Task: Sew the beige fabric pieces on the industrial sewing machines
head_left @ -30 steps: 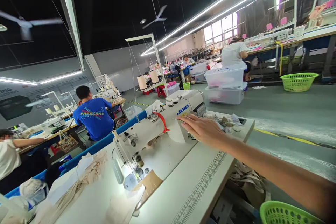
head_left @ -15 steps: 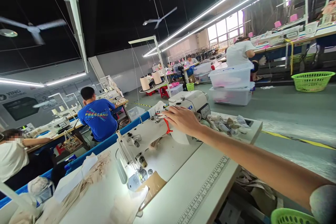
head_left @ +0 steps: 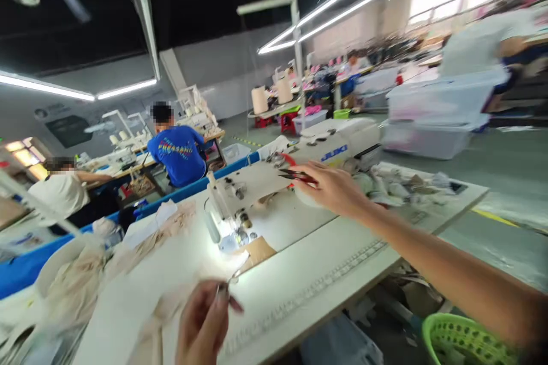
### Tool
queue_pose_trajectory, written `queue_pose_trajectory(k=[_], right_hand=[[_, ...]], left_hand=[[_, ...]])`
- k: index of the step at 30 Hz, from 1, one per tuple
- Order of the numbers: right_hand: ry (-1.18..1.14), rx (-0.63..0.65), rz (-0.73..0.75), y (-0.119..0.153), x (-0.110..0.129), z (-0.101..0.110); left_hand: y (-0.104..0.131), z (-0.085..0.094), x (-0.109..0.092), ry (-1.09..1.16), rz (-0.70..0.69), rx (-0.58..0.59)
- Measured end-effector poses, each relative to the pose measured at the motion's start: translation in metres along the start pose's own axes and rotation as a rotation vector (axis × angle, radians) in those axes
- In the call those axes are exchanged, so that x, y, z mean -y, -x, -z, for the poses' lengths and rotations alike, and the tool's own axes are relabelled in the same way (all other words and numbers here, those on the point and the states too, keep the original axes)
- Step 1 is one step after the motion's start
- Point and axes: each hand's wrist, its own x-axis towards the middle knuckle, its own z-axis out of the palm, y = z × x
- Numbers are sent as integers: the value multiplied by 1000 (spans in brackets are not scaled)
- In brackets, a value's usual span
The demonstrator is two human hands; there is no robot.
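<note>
1. Over the machine bed, the right hand (head_left: 331,185) holds dark snips (head_left: 295,175), fingers closed around the handles and the tips pointing left across the machine. The blades look slightly parted. A firm grip near the handles, with the tips tilted away from the other hand, would serve well here.

2. Near the front edge of the white tabletop (head_left: 274,296), the left hand (head_left: 205,322) pinches a small metal piece (head_left: 222,290) between thumb and fingers. Blur hides what it is; a light, steady pinch would probably hold it best.

3. Just beyond the left hand lies a brown plate (head_left: 260,252), beside the lit needle area (head_left: 242,236). Slow movement looks wise around the metal parts, where fingertips or blades could catch.

4. Close to the snips, a red ribbon (head_left: 289,161) hangs on the white sewing machine (head_left: 359,131). It seems sensible for the blades to pass it with room to spare.

5. To the left of the machine, pale fabric (head_left: 171,231) lies in loose folds; sleeves and tools are best lifted over it, not dragged. Cloth scraps (head_left: 398,187) sit at the machine's other end.

6. Farther out are thread cones (head_left: 259,100), a green basket (head_left: 432,333) below the table edge, and a person in a blue shirt (head_left: 177,154).
</note>
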Motion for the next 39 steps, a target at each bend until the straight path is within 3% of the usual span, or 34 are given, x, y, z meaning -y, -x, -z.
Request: queue_pose_trajectory(k=[4,6,9,14,19,23,25,30,32,34,36,39], right_hand=[[-536,295,-56,60,15,-19],[-615,400,-63,86,32,-29],[-625,433,-36,110,65,-44],[-564,472,40,111,108,-68],[-516,494,97,104,127,-83],[-510,452,147,111,102,-82],[-455,417,128,118,68,-82],[14,142,22,125,-45,-84],[109,96,19,122,-72,-80],[148,53,8,122,-78,-73],[44,49,81,128,-66,-66],[-268,215,307,149,-36,-61]], left_hand=[[-31,-8,16,192,91,-6],[-38,-9,22,312,157,-13],[-39,-10,27,398,200,-10],[-34,-10,33,388,200,19],[-32,-12,35,315,190,5],[-33,-9,35,265,130,-23],[-35,-5,36,221,132,-25],[-42,0,38,95,147,-1],[-44,-2,38,67,135,2],[-44,-5,38,44,121,-1],[-43,-7,37,20,113,-8],[-41,-6,35,-2,124,-25]])
